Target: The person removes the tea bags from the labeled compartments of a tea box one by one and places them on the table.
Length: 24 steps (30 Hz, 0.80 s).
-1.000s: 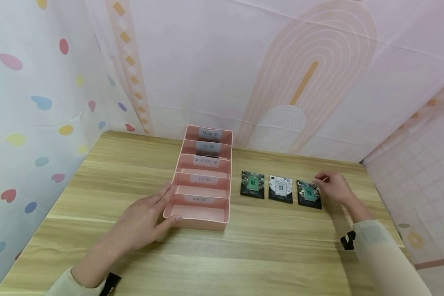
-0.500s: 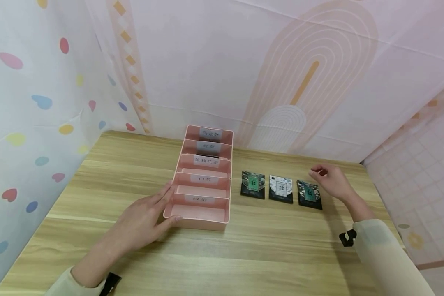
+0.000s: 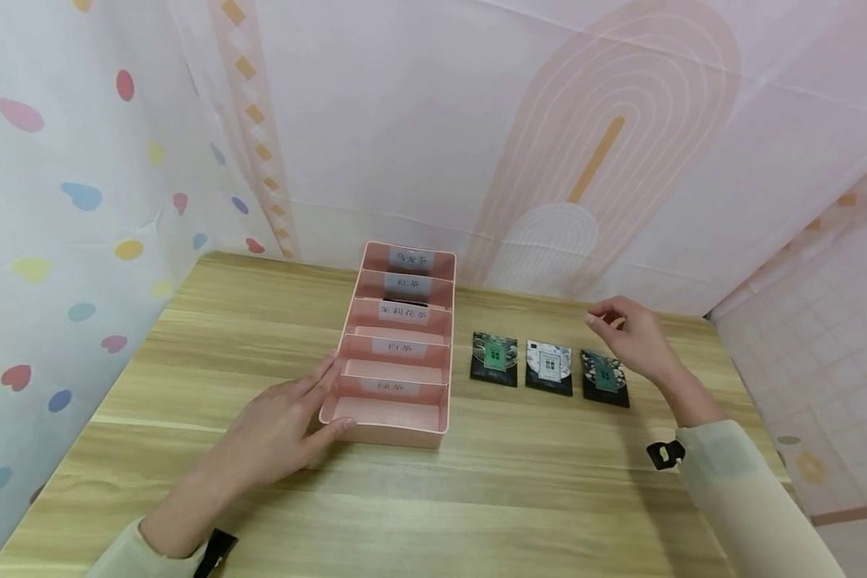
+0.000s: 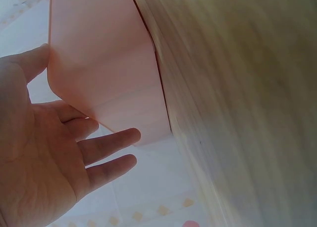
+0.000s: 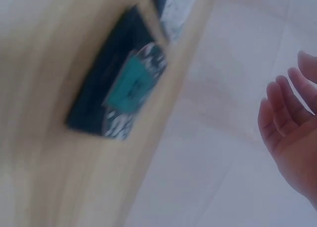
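My left hand (image 3: 278, 437) lies against the near left corner of a pink divided box (image 3: 405, 437), thumb at its front edge and fingers along its side. The left wrist view shows those fingers (image 4: 111, 143) spread and fairly straight, touching the pink wall. Above the table at right hovers my right hand (image 3: 636, 337), loosely bent and holding nothing. Just below it lies a dark tea packet with a teal label (image 3: 605, 377), also blurred in the right wrist view. Left of that are a white-labelled tea packet (image 3: 549, 367) and a green-labelled tea packet (image 3: 494, 359).
Paper labels with Chinese writing mark the box's several compartments. A dark item (image 3: 406, 303) shows in the second compartment from the back. A patterned cloth backdrop (image 3: 405, 160) rises behind the wooden table (image 3: 477, 514).
My right hand has lifted away from the teal-labelled packet's upper right corner and moved up and left. The left hand, box and packets have stayed in place.
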Tool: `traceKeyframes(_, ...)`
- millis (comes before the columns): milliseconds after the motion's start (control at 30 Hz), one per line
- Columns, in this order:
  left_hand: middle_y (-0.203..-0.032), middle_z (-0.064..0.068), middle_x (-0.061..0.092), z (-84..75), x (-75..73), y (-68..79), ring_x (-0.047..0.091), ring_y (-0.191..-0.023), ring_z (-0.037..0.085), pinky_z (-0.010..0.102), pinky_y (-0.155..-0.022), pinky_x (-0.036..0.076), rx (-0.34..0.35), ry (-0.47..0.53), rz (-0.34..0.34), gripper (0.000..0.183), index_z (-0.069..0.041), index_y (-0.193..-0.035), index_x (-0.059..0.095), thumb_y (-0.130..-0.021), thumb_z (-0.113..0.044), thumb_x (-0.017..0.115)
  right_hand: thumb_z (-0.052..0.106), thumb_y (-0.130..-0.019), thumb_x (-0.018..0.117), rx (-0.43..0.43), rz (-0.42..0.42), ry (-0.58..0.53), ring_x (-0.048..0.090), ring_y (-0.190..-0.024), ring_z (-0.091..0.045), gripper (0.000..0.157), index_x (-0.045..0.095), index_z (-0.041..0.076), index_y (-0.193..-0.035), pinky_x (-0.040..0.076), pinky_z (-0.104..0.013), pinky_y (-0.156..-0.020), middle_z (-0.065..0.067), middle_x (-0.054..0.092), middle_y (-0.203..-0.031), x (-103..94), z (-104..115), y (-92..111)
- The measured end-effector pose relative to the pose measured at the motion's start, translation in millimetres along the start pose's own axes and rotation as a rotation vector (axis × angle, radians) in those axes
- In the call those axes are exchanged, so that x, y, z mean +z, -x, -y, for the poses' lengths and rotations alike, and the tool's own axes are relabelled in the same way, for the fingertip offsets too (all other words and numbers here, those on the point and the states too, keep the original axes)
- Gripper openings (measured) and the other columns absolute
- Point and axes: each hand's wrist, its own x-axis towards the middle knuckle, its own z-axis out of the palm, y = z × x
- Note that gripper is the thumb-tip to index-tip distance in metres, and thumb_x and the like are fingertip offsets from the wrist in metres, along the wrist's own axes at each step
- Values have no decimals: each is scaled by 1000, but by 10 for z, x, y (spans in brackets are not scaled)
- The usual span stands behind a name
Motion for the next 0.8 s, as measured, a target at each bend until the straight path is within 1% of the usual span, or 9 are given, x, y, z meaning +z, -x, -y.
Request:
traceKeyframes(67,-161,21,44,1,0,-2,62,-128,42,57,-102,53,3,-1,-1,79,4,-157,43,-101,-48,66,19,-106,65,-26,-4,-10,63,-85,-27,25,71,-3,-117,53,-29,-71,-14,70,-102,19,80,-21)
traceKeyframes(133,-160,21,44,1,1,-3,62,-129,41,57,-103,53,5,0,-1,79,5,-156,43,-101,-48,66,17,-105,66,-45,-3,-19,63,-88,-27,23,71,-2,-116,53,-31,-75,-14,70,-103,42,160,-43)
traceKeyframes(233,-160,21,44,0,2,-2,61,-130,41,57,-104,52,3,5,-1,80,5,-156,44,-101,-49,66,14,-103,68,-81,7,-39,64,-98,-29,21,70,-2,-116,53,-40,-87,-16,71,-108,73,278,-73)
traceKeyframes(300,-161,21,44,0,3,-3,61,-130,41,57,-104,52,1,8,0,80,5,-156,43,-101,-49,66,13,-103,69,-106,19,-44,64,-106,-33,23,70,-2,-119,52,-49,-93,-19,71,-115,94,358,-90)
traceKeyframes(367,-161,21,44,0,4,-4,61,-130,41,57,-105,52,1,10,0,80,5,-156,43,-101,-49,66,13,-102,70,-122,37,-45,64,-112,-37,25,69,-2,-122,51,-55,-97,-20,70,-122,116,432,-108)
traceKeyframes(467,-161,21,43,1,4,-4,61,-130,40,57,-105,52,2,9,-1,80,5,-156,43,-101,-48,66,13,-101,71,-132,71,-41,61,-121,-40,29,69,0,-126,50,-61,-99,-19,66,-133,159,530,-142)
traceKeyframes(633,-161,20,43,7,3,2,61,-130,40,56,-104,52,0,8,-3,80,5,-156,44,-101,-49,66,16,-101,72,-135,126,-44,53,-136,-39,36,67,3,-134,43,-61,-112,-17,62,-143,241,710,-207)
traceKeyframes(700,-162,20,43,7,1,6,61,-130,40,56,-104,52,-2,8,-2,80,5,-156,44,-101,-49,66,17,-101,71,-142,140,-39,52,-138,-38,38,67,4,-136,39,-59,-116,-16,61,-145,278,780,-235)
traceKeyframes(800,-162,19,42,4,-2,11,61,-131,40,56,-104,52,-3,9,2,80,5,-155,44,-101,-50,66,19,-101,71,-166,147,-31,52,-139,-37,40,66,5,-139,39,-57,-117,-15,61,-146,336,863,-274)
